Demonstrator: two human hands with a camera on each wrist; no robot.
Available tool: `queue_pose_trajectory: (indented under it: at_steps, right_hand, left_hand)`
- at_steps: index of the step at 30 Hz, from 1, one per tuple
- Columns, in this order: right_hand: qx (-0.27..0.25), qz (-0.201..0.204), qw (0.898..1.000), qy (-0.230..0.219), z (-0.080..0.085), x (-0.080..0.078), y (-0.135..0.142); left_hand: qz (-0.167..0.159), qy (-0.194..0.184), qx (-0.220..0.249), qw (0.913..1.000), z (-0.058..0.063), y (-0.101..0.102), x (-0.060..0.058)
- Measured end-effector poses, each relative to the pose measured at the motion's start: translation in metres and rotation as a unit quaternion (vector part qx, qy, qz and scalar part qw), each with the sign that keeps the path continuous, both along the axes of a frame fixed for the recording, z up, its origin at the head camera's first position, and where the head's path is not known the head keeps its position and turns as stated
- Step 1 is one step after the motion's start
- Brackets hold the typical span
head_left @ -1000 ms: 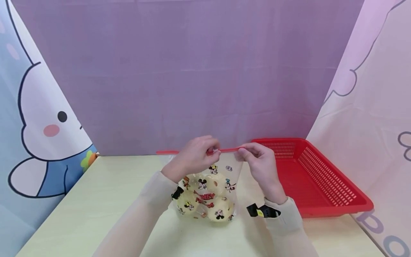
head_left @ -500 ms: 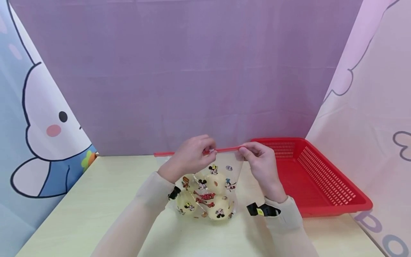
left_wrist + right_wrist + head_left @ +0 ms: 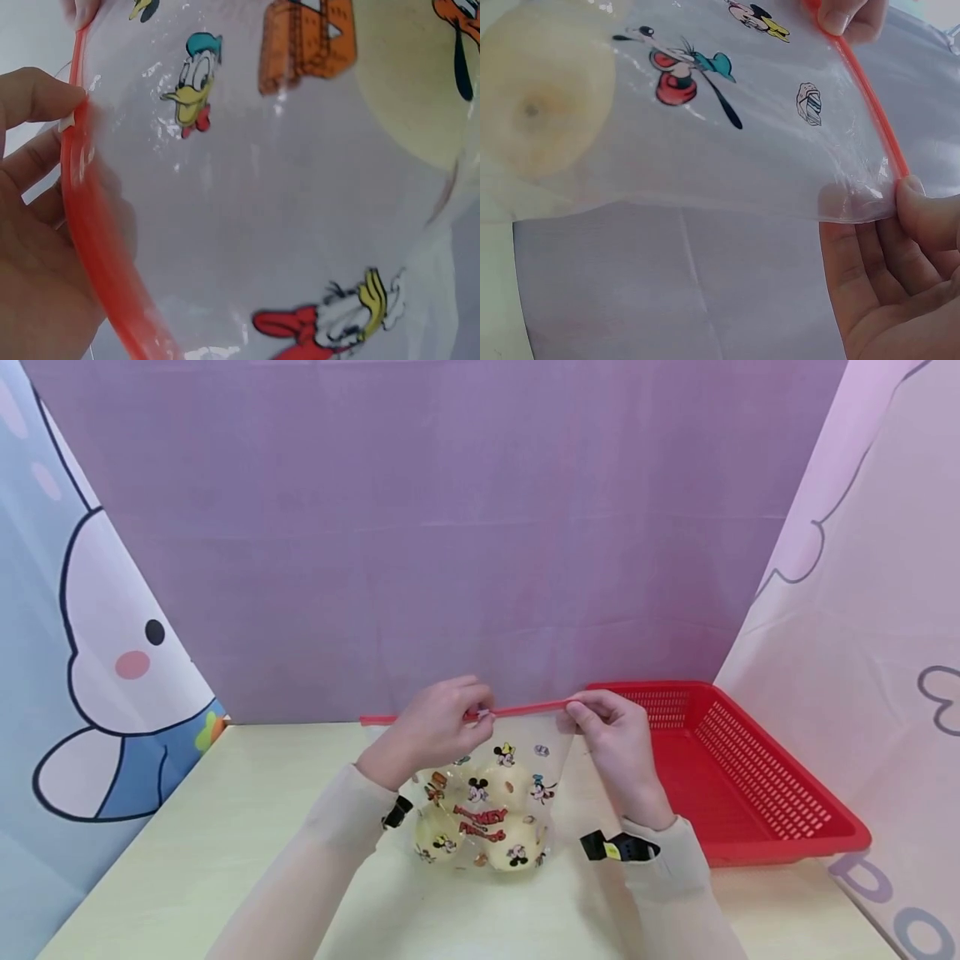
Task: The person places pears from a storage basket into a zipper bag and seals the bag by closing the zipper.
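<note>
A clear zip bag (image 3: pixel 480 789) with cartoon prints hangs upright close over the table, a red zip strip (image 3: pixel 528 707) along its top. Several pale yellow round fruits (image 3: pixel 547 82) fill its lower part; one shows a dark-centred dimple in the right wrist view. My left hand (image 3: pixel 438 722) pinches a small white slider (image 3: pixel 67 121) on the strip, left of its middle. At the strip's right end, my right hand (image 3: pixel 618 743) pinches the bag's top corner between thumb and fingers. Part of the strip is hidden behind the left hand.
A red perforated plastic basket (image 3: pixel 780 839) stands on the pale table (image 3: pixel 195 827) to the right, just beyond my right hand. A purple backdrop (image 3: pixel 465 543) rises behind the table. Printed cloths flank both sides.
My left hand has slid leftward along the red strip, leaving more of it showing between the hands. My right hand keeps the corner, shifting slightly right.
</note>
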State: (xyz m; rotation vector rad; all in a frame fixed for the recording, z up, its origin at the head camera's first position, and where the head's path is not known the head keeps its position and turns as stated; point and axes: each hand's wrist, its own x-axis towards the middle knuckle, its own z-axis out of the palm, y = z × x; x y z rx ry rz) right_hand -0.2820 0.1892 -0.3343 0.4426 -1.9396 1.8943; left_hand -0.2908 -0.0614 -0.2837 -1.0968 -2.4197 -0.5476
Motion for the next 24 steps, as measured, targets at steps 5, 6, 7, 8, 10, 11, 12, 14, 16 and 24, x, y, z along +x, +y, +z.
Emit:
queue_pose_trajectory:
  at_steps: [5,6,7,8,10,11,12,14,16,24]
  right_hand:
    - [-0.012,0.0,1.0,-0.009,-0.002,-0.002,0.003]
    - [-0.014,0.0,1.0,-0.011,-0.002,-0.002,0.004]
    - [-0.016,0.001,1.0,-0.012,-0.002,-0.002,0.004]
    - [-0.016,0.001,1.0,-0.012,-0.002,-0.002,0.004]
    - [-0.016,0.002,1.0,-0.013,-0.002,-0.002,0.005]
    - [-0.015,0.002,1.0,-0.013,-0.003,-0.003,0.005]
    - [-0.013,0.002,1.0,-0.012,-0.002,-0.003,0.005]
    - [-0.009,0.001,1.0,-0.01,-0.003,-0.003,0.006]
    - [-0.006,-0.001,1.0,-0.008,-0.003,-0.004,0.007]
    - [0.0,-0.004,1.0,0.009,-0.005,-0.009,0.013]
  left_hand:
    - [0.005,0.001,-0.006,1.0,0.0,-0.002,0.0]
    - [0.007,0.001,-0.007,0.9999,0.001,-0.002,0.0]
    - [0.008,0.001,-0.009,0.9999,0.001,-0.002,0.0]
    - [0.008,0.001,-0.009,0.9999,0.001,-0.002,0.001]
    - [0.009,0.0,-0.009,0.9999,0.001,-0.002,0.001]
    - [0.01,0.0,-0.009,0.9999,0.001,-0.002,0.0]
    - [0.01,0.0,-0.009,0.9999,0.002,-0.002,0.001]
    - [0.009,0.0,-0.009,0.9999,0.002,-0.002,0.0]
    - [0.009,0.0,-0.01,0.9999,0.002,-0.001,0.0]
    - [0.015,-0.006,-0.014,0.9998,0.004,-0.003,-0.002]
